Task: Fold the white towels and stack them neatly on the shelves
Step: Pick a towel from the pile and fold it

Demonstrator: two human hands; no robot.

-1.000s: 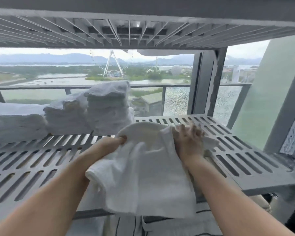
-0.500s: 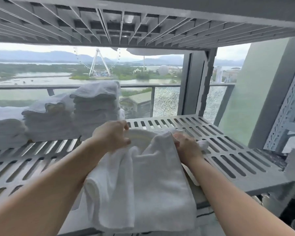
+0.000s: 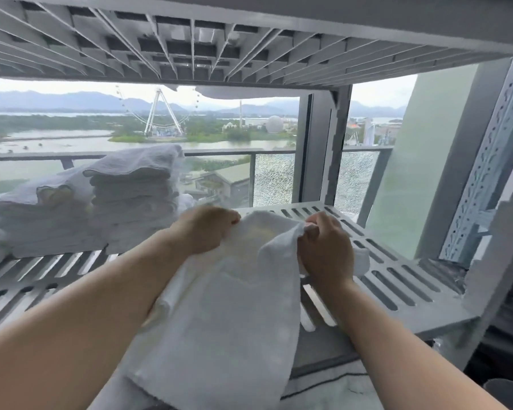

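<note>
Left hand [image 3: 206, 229] closed on upper left edge of white towel [image 3: 228, 315], fingers curled over cloth. Right hand [image 3: 326, 250] pinched shut on upper right edge, fingertips buried in fold. Towel held between both hands above slotted grey shelf [image 3: 397, 279], rest draped down over shelf front. Folded towel stacks [image 3: 107, 202] seen on shelf at left, beside left hand. Towel's lower end cut off by frame.

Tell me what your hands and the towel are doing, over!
Left hand and right hand both grip the white towel. It hangs over the shelf edge. Folded stacks sit left; nothing blocking.
</note>
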